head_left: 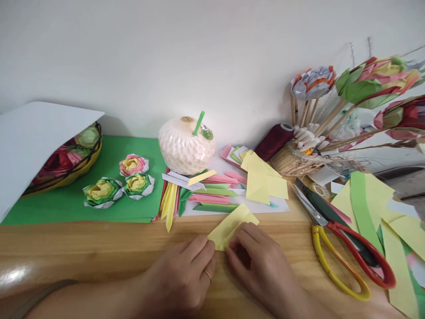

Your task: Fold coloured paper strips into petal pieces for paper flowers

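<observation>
A rectangle of yellow paper (232, 223) lies at a slant on the wooden table between my hands. My left hand (192, 270), with a ring on one finger, has its fingers bent together on the paper's left corner. Over the lower right side of the sheet, my right hand (257, 261) curls with its fingertips pressed on the paper. Just behind are folded paper strips (215, 191) in green, pink and white, some yellow folded pieces (169, 204), and a pile of yellow paper rectangles (260, 179).
Scissors (341, 243) with red and yellow handles lie at right beside paper scraps (400, 266). A coconut (186, 148) with a green straw stands at the back. Paper flowers (137, 185) sit on green sheets (129, 215); a basket (89, 161) stands left, a flower holder (292, 157) right.
</observation>
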`<state>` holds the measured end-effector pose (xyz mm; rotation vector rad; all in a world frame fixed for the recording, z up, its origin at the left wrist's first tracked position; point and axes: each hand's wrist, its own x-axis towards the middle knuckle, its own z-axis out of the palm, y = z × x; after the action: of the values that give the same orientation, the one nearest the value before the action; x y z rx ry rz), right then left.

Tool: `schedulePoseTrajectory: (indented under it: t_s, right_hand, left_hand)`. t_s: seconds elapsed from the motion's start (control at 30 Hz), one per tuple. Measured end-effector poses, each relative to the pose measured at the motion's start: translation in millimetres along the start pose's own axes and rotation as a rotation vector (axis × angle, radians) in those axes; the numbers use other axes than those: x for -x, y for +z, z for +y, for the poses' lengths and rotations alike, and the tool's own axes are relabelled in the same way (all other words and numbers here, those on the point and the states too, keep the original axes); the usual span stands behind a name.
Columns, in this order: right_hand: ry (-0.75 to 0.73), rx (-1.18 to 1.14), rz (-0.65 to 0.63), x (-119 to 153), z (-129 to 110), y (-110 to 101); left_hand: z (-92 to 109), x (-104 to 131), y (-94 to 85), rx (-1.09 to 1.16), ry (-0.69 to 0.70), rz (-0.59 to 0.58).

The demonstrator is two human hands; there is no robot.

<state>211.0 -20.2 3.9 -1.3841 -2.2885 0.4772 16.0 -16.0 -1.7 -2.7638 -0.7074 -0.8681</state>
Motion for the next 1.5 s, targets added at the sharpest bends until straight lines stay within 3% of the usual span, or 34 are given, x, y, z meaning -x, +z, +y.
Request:
schedulePoseTrajectory:
  t_s: [0.33, 0.8, 0.9, 1.07, 1.23, 1.4, 1.5]
  right_hand:
    - [0.009, 0.013, -0.001, 0.2, 0.5, 1.1]
    - [0.031, -0.018, -0.055, -1.4, 7.9, -1.6]
    - [-0.074, -0.020, -0.144, -2.9, 16.0, -10.6]
    - [-0.371, 0.075, -0.222, -4.2, 16.4, -27.1]
    - [-0.314, 0.075, -0.306, -2.9, 2.5, -29.1]
    - [-0.255, 0.045, -0.221, -1.1, 3.1, -24.2]
    - [-0.159, 0.012, -0.079, 0.9, 11.3, -17.3]
  left_hand:
    - [0.9, 2.3, 4.7, 0.015, -0.006, -0.109]
    - [3.3, 7.3, 6.8, 0.002, 0.010, -0.151]
    - [1.8, 7.1, 5.8, 0.004, 0.009, -0.149]
    - [-8.0, 3.8, 5.5, -0.133, -0.012, -0.174]
    - [-13.6, 3.7, 10.5, -0.080, -0.037, -0.215]
    - [-14.1, 1.3, 9.6, 0.037, 0.008, -0.145]
    - [-16.5, -1.9, 5.6, 0.043, 0.056, -0.120]
